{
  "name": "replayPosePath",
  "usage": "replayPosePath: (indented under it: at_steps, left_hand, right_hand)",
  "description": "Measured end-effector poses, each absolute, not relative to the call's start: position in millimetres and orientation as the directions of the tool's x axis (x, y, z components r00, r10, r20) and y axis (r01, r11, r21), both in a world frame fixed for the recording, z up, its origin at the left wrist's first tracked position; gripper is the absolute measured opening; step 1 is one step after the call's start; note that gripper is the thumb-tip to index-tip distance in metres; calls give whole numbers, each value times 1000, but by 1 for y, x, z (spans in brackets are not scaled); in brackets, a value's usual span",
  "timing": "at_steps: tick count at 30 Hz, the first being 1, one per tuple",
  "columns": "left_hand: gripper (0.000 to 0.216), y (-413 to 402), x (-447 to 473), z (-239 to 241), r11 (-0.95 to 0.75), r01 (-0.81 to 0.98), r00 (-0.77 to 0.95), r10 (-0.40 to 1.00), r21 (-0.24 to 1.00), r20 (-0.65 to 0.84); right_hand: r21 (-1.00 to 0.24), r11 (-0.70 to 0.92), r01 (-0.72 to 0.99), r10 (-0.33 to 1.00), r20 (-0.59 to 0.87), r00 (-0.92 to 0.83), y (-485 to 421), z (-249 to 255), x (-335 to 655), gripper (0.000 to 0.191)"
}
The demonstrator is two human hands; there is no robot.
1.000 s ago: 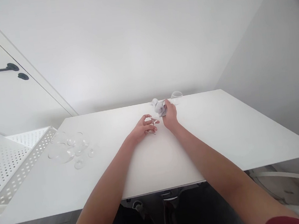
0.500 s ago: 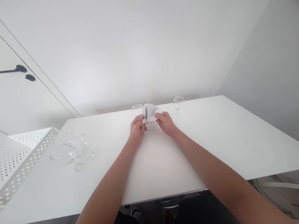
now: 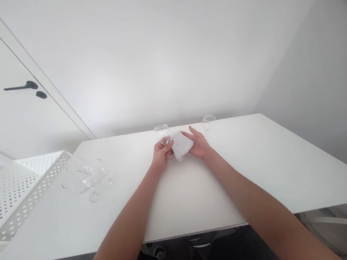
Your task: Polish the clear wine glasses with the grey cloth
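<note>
Near the far edge of the white table, my left hand is closed around a clear stemmed glass, only partly visible between the fingers. A white cloth hangs against that glass and covers much of it. My right hand has the cloth's right side between thumb and fingers, with one finger sticking up. Just behind my left hand is another clear glass. Beyond my right hand stands a clear stemmed glass.
Several clear stemmed glasses are grouped on the table's left side, their outlines overlapping. A white perforated rack adjoins the left edge. The wall rises behind the table, and a door with a black handle is at upper left.
The cloth has come lower and nearer to me and now hangs spread out instead of bunched. My right hand's fingers have opened out more. The view has shifted slightly.
</note>
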State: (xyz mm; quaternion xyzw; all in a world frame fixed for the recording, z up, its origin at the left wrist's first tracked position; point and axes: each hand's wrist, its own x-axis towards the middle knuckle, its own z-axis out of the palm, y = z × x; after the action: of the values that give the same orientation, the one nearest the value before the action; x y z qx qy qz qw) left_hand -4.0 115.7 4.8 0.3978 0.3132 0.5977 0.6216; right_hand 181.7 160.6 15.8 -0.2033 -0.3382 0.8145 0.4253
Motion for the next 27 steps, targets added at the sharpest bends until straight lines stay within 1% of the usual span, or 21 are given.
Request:
replayPosePath:
  at_steps: [3,5,6,8,11,12,14,16,17,18,20,21,22,24,27]
  left_hand:
    - [47,114,-6,6,15,-481,118,992,877,47]
    - [55,114,-8,7,38,-479,147,988,877,37]
    - [60,113,-9,7,47,-481,167,985,875,39]
    - [67,113,-12,8,58,-488,216,975,871,56]
    - [64,112,-17,10,103,-481,325,943,871,68]
    - [62,112,-18,11,126,-467,367,928,875,62]
    - [59,112,-20,11,161,-423,430,902,892,41]
    - [56,114,-20,9,136,-396,398,917,908,36]
    - [55,115,-19,8,103,-398,334,942,912,39]
    - [53,117,-17,7,58,-405,241,969,912,45]
    - [50,119,-13,4,-36,-407,47,997,912,60]
    - [49,121,-10,2,-74,-395,-24,997,916,71]
    - [48,122,-8,0,-105,-372,-72,994,922,84]
    - [50,123,-5,-2,-156,-309,-127,984,938,122]
    - [53,125,-5,-5,-225,-209,-224,958,952,177]
  right_hand:
    - [-738,-327,-590,873,4,-489,163,13,183,31]
    - [-748,-264,-609,903,30,-429,164,13,184,28]
    - [-756,-260,-601,902,32,-430,164,12,184,28]
    - [-776,-301,-555,872,13,-490,163,11,184,35]
    - [-784,-413,-463,788,-54,-613,161,7,186,49]
    - [-782,-443,-439,764,-74,-640,161,6,187,48]
    - [-781,-469,-412,739,-92,-667,161,4,189,38]
    - [-781,-467,-415,749,-100,-655,162,2,190,25]
    - [-775,-458,-435,779,-114,-617,163,2,188,20]
    - [-760,-446,-473,828,-149,-540,165,2,186,17]
    - [-720,-381,-580,923,-257,-287,170,1,178,7]
    - [-706,-333,-625,939,-309,-151,172,0,173,2]
    - [-699,-275,-660,940,-341,-31,174,-1,168,3]
    - [-693,-147,-706,940,-320,119,178,-4,161,7]
    - [-661,42,-750,936,-237,262,182,-11,157,5]
